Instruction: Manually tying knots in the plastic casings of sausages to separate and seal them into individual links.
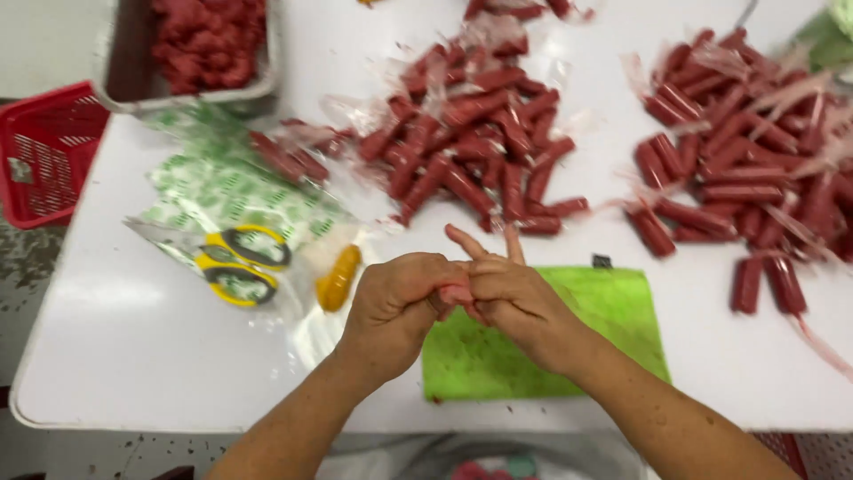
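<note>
Both hands meet over the near middle of the white table (107, 356), just above the left edge of a green cloth (551, 338) that lies flat there. The left hand (395, 307) is curled closed around a small pink sausage (455, 293), of which only a short piece shows between the two hands. The right hand (515, 298) pinches the same piece with thumb and lower fingers, while its index and middle fingers (466, 242) stick out straight toward the far side. To the left of the hands lie yellow-handled scissors (240, 265) on a clear bag, with an orange-yellow piece (338, 278) just beside them and green-printed wrappers (222, 182) farther back. Beyond the hands a heap of wrapped red sausages (475, 142) is spread over the far middle of the table, and a second heap (755, 160) covers the far right. At the far left a metal tray (124, 89) holds red pieces, and a red plastic basket (44, 151) sits off the table's left edge.
</note>
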